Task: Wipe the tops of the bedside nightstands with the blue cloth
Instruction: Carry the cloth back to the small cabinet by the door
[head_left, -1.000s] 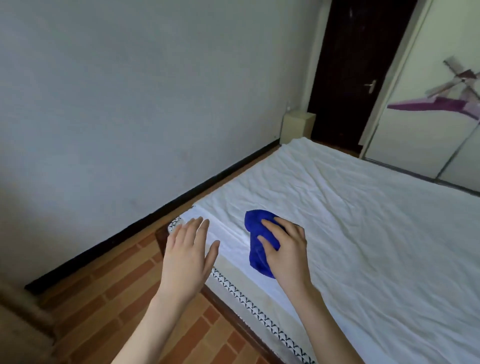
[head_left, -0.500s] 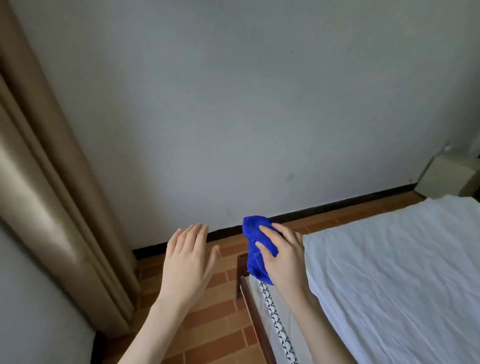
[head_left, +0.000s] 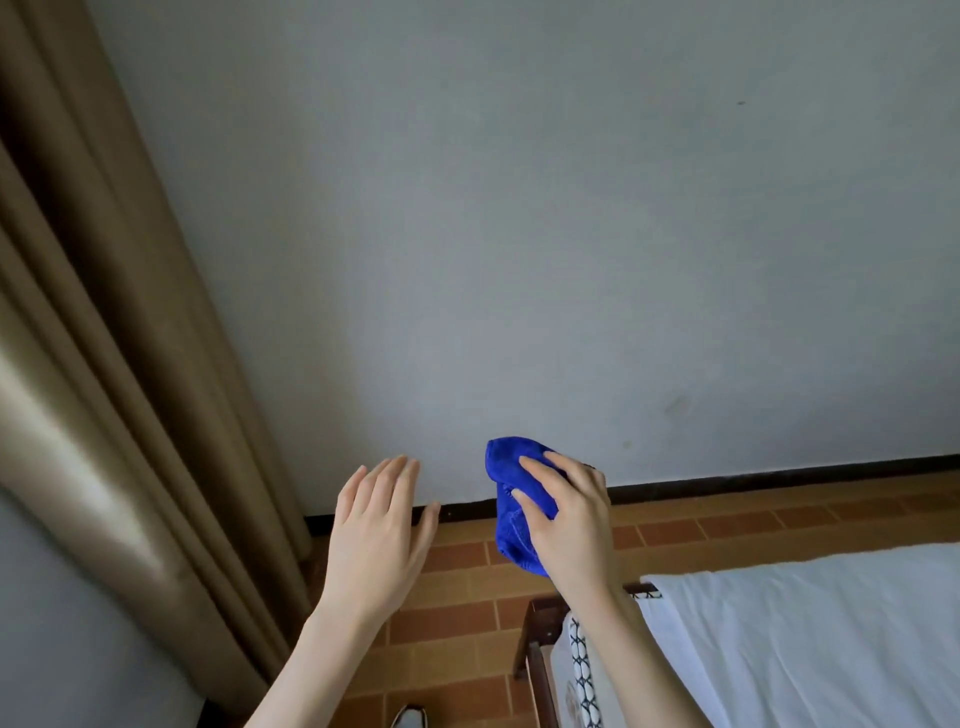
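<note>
The right hand (head_left: 571, 525) grasps the blue cloth (head_left: 511, 478), fingers curled over its top and thumb tucked into its side, so the cloth sits bunched into a thick wad with its lower end hanging below the palm. It is in the air, over the tiled floor (head_left: 727, 519) just beyond the near-left corner of the bed (head_left: 805, 639), touching nothing else. The left hand (head_left: 376, 535) is released and holds nothing, fingers straight and close together, raised beside the right one and a little apart from it. No nightstand shows here; only the wall (head_left: 519, 234), the curtain (head_left: 104, 364) on the left and the wooden bed frame (head_left: 535, 649) at that corner are in view. So the step looks like carrying the cloth to a nightstand, with no wiping begun. To do it well, the cloth would best be spread flatter under the palm before it meets the top, since a tight wad wipes only a narrow strip. The free left hand seems well placed to lift anything standing on the top or to steady the nightstand during the strokes.
</note>
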